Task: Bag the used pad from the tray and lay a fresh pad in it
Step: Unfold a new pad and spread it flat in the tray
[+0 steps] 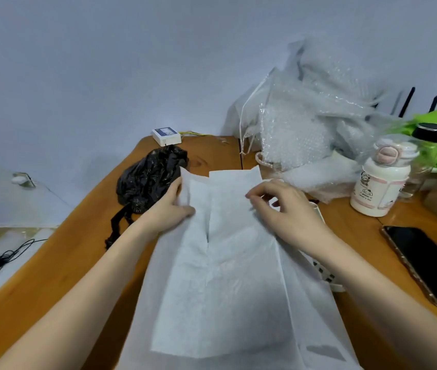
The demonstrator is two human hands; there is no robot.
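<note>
A large white fresh pad (pixel 228 276) lies partly unfolded across the middle of the wooden table, covering most of the tray; only a white slotted edge of the tray (pixel 326 276) shows at the pad's right side. My left hand (pixel 169 209) grips the pad's far left flap. My right hand (pixel 289 206) pinches the pad's far right fold between thumb and fingers. A knotted black plastic bag (pixel 150 177) sits on the table just left of my left hand; what is inside it is hidden.
A white and pink bottle (pixel 380 182) and a black-lidded glass jar (pixel 430 150) stand at the right. A black phone (pixel 425 263) lies near the right edge. Bubble wrap (pixel 305 124) is piled at the back. A small white box (pixel 166 136) sits at the far edge.
</note>
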